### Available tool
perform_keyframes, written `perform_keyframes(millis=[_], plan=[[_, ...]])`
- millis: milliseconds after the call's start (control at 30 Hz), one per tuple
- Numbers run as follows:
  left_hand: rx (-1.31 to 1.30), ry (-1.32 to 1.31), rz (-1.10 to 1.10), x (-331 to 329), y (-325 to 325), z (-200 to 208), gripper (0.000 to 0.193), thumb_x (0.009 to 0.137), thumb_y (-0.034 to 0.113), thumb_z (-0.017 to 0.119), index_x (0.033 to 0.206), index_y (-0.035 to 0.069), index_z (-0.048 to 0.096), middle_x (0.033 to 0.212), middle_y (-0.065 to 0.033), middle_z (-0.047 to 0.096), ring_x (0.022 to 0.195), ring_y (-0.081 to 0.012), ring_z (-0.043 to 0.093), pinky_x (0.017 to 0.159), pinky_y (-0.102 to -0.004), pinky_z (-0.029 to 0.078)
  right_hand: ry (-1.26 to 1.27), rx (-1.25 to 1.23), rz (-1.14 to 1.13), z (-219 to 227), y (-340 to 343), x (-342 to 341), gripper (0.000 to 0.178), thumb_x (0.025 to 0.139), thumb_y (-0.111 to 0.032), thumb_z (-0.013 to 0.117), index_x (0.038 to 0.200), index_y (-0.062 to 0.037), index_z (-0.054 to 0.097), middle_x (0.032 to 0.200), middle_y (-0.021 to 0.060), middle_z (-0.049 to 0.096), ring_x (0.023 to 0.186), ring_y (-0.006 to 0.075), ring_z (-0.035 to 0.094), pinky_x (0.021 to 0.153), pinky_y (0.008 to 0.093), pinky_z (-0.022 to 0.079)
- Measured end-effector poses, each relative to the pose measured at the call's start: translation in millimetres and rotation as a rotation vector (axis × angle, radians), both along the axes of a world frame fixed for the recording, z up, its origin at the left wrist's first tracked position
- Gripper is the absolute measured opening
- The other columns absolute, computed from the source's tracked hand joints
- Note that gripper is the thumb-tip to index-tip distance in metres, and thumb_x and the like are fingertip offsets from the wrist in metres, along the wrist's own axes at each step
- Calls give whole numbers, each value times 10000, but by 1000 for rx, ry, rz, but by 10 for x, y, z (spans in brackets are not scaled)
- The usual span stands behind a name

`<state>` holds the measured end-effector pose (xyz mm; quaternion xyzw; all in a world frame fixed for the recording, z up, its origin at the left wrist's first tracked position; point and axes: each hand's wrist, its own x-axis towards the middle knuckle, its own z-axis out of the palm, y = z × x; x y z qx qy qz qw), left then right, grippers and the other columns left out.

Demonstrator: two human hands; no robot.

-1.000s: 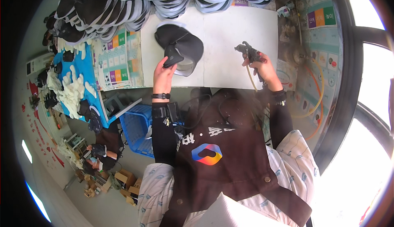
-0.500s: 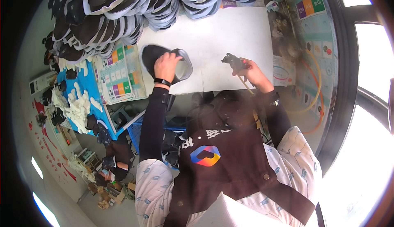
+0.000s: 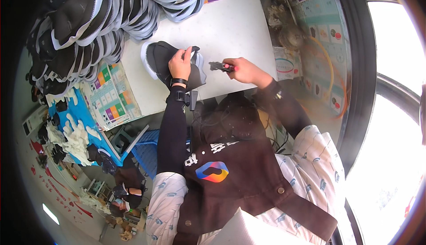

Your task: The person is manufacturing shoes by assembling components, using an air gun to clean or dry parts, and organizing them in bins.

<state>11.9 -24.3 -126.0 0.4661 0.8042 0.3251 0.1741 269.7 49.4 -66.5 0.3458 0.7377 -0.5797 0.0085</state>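
On the white tabletop (image 3: 233, 25), my left hand (image 3: 180, 66) is closed on a black padded fabric piece with a pale grey edge (image 3: 158, 58), which looks like a shoe upper. Its fingers grip the piece near the right side, where a grey flap stands up. Just to the right, my right hand (image 3: 247, 71) is wrapped round a small dark spray gun (image 3: 217, 66) with red parts. The nozzle end points left at the piece, with a small gap between them. Its trigger is largely covered by my fingers.
Stacks of similar black and grey pieces (image 3: 77, 16) crowd the far left. Printed sheets (image 3: 111, 96) cover the table's left end. Beyond is a blue surface with white gloves (image 3: 75, 134). A yellow hose (image 3: 329, 63) hangs at right by the window. Another person (image 3: 128, 192) sits lower left.
My right hand has brought the spray gun left, close to the piece. The piece has been turned in my left hand, and its opening no longer faces up. The whole view has shifted.
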Motion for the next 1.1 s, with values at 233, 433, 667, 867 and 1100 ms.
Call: perform_keyframes(millis=[233, 433, 667, 867, 1100], plan=[[-12, -53, -3, -32, -10, 41, 401, 947, 347, 703, 751, 10, 607, 654, -156, 604, 587, -348, 579, 569, -407, 454, 32, 132, -122, -81, -44, -180, 217, 831, -129, 519, 978, -41, 652, 817, 253, 658, 816, 495, 619, 751, 548, 495], [11, -79, 28, -116, -102, 70, 395, 968, 340, 693, 766, 10, 616, 588, -107, 536, 505, -204, 469, 531, -338, 410, 16, 73, -4, -111, -237, -217, 213, 841, -133, 520, 973, -31, 652, 815, 253, 658, 818, 488, 626, 743, 536, 500], [-6, -106, 38, -96, -205, 192, 400, 972, 329, 692, 751, 12, 591, 590, -118, 509, 503, -198, 456, 527, -336, 404, -46, 58, -66, -46, -270, -233, 240, 849, -142, 519, 998, -41, 677, 856, 247, 675, 847, 485, 630, 772, 529, 505], [-153, -68, -22, -88, -346, 350, 426, 934, 410, 710, 779, 22, 626, 645, -146, 608, 564, -321, 593, 556, -401, 465, -36, -156, -14, -100, -324, -172, 273, 753, -134, 592, 977, -1, 672, 790, 224, 665, 736, 398, 647, 701, 445, 509], [-570, 550, -428, -184, -523, 639, 422, 912, 457, 682, 886, 37, 648, 746, -186, 693, 751, -391, 694, 648, -490, 553, -6, -457, -173, 102, -176, 18, 318, 743, -134, 673, 1028, 4, 650, 758, 75, 627, 584, 193, 571, 533, 341, 476]])
